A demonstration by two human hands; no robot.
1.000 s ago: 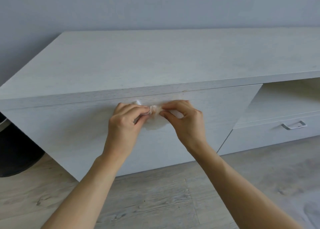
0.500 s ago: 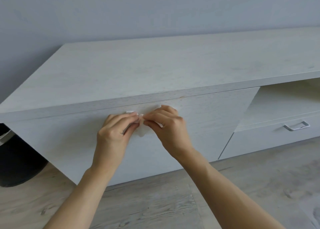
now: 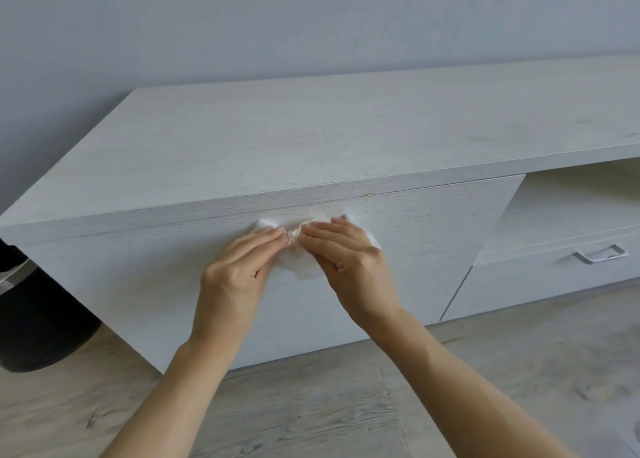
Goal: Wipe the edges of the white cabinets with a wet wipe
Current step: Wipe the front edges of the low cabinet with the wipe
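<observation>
A low white cabinet runs along the grey wall, its front top edge just above my hands. A crumpled white wet wipe with a yellowish dirty patch sits between both hands in front of the door panel. My left hand pinches its left part, fingers pointing up and right. My right hand pinches the right part, fingertips meeting the left hand's at the bunched middle. Most of the wipe is hidden behind the fingers.
A drawer with a metal handle lies at the right under an open shelf. A black round bin stands on the wooden floor by the cabinet's left end.
The view has shifted, so the hands sit further right in the frame. The wipe is spread wider between the fingers, with corners showing beyond both hands.
</observation>
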